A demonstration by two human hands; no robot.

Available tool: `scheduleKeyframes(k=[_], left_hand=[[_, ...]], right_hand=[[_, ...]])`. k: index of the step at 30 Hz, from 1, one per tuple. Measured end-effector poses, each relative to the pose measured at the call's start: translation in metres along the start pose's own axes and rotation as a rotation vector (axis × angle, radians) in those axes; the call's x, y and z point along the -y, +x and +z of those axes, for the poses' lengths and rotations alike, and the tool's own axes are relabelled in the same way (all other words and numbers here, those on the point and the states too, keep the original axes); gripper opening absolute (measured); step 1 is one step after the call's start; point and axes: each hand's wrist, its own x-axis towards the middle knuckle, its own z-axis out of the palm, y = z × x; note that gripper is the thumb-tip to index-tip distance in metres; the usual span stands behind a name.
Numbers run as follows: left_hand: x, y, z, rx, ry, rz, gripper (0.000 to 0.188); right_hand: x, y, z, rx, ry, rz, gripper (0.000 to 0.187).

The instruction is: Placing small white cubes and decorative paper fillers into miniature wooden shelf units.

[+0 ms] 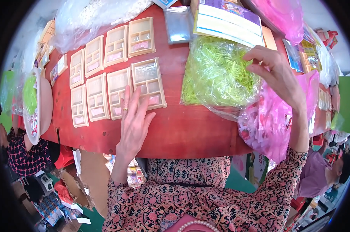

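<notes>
My left hand [134, 121] lies over the front row of cream compartment trays, fingers stretched out. Its fingertips cover parts of a middle tray [119, 83] and the rightmost front tray [148, 79]. Small pink pieces sit in the trays' lower compartments; the rightmost front tray also has a pale, clear-looking piece in its large compartment. My right hand [274, 71] hovers over a clear plastic bag [221, 96] full of thin lime-green sticks [225, 73]. Its thumb and forefinger are bent and apart, and I see nothing between them.
Behind the trays lies a large clear bag of white pieces [101, 15]. A metallic rectangular tin [179, 24] and a printed card sheet [229, 27] are at the back. A pink bag [269, 120] hangs over the red table's [182, 131] right edge. A white basin [45, 104] stands left.
</notes>
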Motion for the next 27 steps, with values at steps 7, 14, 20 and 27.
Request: scheduleKeyframes(k=[7,14,20,27], left_hand=[[0.006,-0.002,-0.013,-0.047,-0.029,-0.031,0.039],[0.054,0.014,-0.068,-0.078,-0.063,-0.07,0.036],[0.123,0.099,-0.15,-0.313,-0.046,0.011,0.031],[0.2,0.22,-0.157,-0.353,-0.68,-0.394,0.019]], right_hand=[[0.012,0.008,-0.006,0.054,0.06,0.056,0.016],[0.049,0.058,0.004,0.129,-0.019,-0.168,0.014],[0.084,0.156,0.016,-0.014,-0.035,-0.494,0.012],[0.131,0.31,0.059,-0.101,0.058,-0.653,0.014]])
